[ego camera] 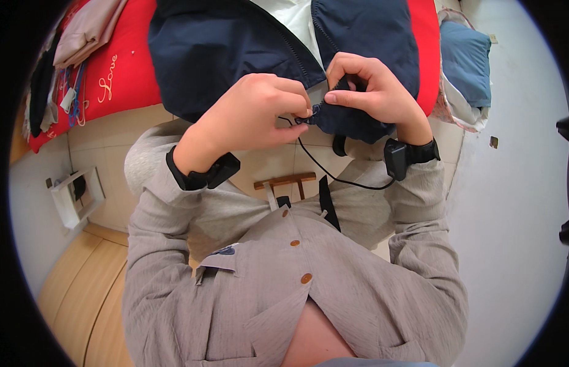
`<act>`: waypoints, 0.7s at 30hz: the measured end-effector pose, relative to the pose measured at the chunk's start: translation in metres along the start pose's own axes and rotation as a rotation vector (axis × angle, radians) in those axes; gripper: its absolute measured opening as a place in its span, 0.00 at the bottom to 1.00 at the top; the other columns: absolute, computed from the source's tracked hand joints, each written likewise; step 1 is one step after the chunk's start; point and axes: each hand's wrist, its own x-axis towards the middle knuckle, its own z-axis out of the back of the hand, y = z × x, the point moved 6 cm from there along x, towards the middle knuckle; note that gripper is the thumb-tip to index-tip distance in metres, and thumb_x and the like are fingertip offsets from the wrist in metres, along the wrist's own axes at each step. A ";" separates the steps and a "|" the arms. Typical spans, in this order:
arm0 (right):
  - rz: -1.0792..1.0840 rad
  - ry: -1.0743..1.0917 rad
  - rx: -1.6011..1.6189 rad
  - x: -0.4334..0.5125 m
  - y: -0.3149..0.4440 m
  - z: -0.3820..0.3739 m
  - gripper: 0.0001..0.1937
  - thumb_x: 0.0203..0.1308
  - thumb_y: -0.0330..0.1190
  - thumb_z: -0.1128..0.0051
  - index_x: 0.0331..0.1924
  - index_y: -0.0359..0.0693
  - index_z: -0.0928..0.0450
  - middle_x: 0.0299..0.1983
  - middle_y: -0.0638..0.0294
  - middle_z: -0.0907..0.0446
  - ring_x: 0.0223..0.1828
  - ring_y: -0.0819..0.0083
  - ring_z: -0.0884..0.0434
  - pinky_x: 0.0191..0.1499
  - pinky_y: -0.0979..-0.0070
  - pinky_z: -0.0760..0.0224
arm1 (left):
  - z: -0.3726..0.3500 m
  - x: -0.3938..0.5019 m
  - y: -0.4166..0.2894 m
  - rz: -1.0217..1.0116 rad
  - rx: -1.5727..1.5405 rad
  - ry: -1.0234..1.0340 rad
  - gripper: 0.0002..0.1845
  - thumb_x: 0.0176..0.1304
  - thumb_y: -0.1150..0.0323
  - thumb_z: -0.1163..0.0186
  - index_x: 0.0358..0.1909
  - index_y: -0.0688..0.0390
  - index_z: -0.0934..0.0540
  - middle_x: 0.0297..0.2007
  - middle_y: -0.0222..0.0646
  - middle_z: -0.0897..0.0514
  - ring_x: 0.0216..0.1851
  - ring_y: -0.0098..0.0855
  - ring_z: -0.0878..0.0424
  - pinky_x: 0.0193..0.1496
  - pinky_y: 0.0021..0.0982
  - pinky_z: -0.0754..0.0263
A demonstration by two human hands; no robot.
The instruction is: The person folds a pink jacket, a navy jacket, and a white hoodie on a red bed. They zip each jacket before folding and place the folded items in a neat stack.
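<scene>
A navy jacket [229,50] with a pale lining [293,18] is spread out before me, its front zipper undone along the upper part. My left hand [261,112] pinches the gathered bottom hem of the jacket near the zipper's lower end; the fingers partly hide what they grip. Just to the right, my right hand [376,87] holds the toothed zipper edge [324,98] between thumb and forefinger. Whether the two zipper sides are joined there cannot be made out. Both wrists wear black straps with small black devices, and a black cable [330,173] hangs below the hands.
Beneath the jacket lies a red cloth [128,78] bearing writing. Folded pink fabric [89,32] and several hangers [75,98] are at the left. A blue cushion [465,64] sits at the right. Below my hands is a small wooden piece [284,180] above the tiled floor [247,160].
</scene>
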 end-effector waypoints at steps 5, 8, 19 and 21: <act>-0.119 0.027 0.272 0.004 -0.011 -0.003 0.09 0.70 0.28 0.26 0.39 0.36 0.19 0.40 0.68 0.13 0.39 0.86 0.22 0.42 0.84 0.27 | 0.016 0.012 0.032 0.089 -0.111 -0.155 0.07 0.65 0.78 0.27 0.44 0.63 0.12 0.48 0.36 0.10 0.45 0.37 0.10 0.47 0.32 0.16; -0.142 0.050 0.198 0.007 -0.011 0.000 0.09 0.70 0.27 0.26 0.39 0.35 0.19 0.42 0.67 0.10 0.38 0.87 0.21 0.42 0.84 0.27 | 0.018 0.020 0.044 0.036 0.142 -0.185 0.11 0.64 0.79 0.29 0.47 0.61 0.12 0.50 0.34 0.12 0.45 0.40 0.11 0.48 0.36 0.16; -0.201 0.209 0.058 0.023 -0.023 -0.011 0.10 0.68 0.29 0.24 0.39 0.33 0.17 0.39 0.65 0.10 0.36 0.85 0.22 0.38 0.81 0.29 | 0.010 0.024 0.045 -0.043 0.331 -0.017 0.06 0.64 0.73 0.26 0.40 0.57 0.13 0.43 0.30 0.15 0.48 0.38 0.18 0.57 0.40 0.23; -0.260 0.204 -0.055 0.025 -0.031 -0.012 0.11 0.66 0.31 0.22 0.39 0.33 0.16 0.36 0.66 0.11 0.37 0.83 0.20 0.39 0.79 0.28 | 0.007 0.023 0.047 0.012 0.309 0.054 0.04 0.65 0.71 0.28 0.40 0.55 0.12 0.38 0.28 0.13 0.48 0.36 0.17 0.59 0.40 0.25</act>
